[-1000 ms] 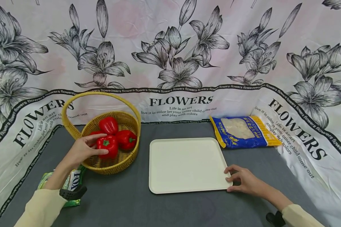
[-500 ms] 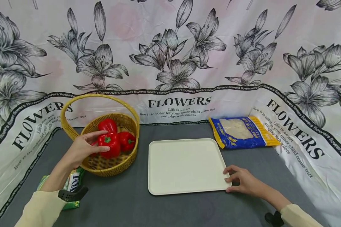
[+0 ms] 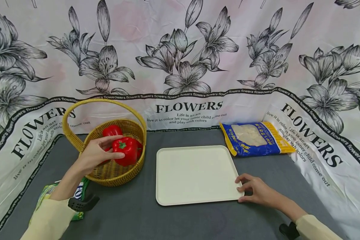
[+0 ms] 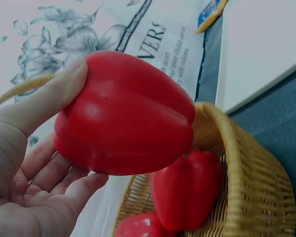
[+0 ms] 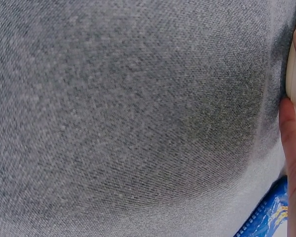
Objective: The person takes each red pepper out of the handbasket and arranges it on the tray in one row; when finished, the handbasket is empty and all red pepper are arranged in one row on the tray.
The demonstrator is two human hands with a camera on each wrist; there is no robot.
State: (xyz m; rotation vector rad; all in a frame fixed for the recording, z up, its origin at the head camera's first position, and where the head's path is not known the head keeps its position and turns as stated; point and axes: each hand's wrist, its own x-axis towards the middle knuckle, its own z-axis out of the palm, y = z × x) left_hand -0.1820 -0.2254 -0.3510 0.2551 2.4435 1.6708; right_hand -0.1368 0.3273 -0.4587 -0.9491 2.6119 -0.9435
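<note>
My left hand (image 3: 93, 154) grips a red bell pepper (image 3: 125, 152) between thumb and fingers, over the yellow wicker basket (image 3: 115, 181). In the left wrist view, the held pepper (image 4: 123, 116) lies sideways with the thumb on one side and fingertips beneath. Other red peppers (image 3: 112, 130) sit inside the basket, partly hidden behind the held one. At the right side of a cream rectangular tray (image 3: 196, 176), my right hand (image 3: 256, 190) holds the edge near the front corner. The right wrist view catches fingers (image 5: 292, 131) on the tray's rim.
A blue and yellow food packet (image 3: 255, 140) lies behind the tray to the right. Partly under the left forearm is a green packet (image 3: 78, 215). The basket's tall arched handle (image 3: 108, 100) rises behind the left hand. Flower-printed cloth (image 3: 186, 113) borders the grey tabletop.
My left hand has shifted to the right with the red bell pepper, which now covers more of the pepper behind it. The right hand and tray have stayed put.
</note>
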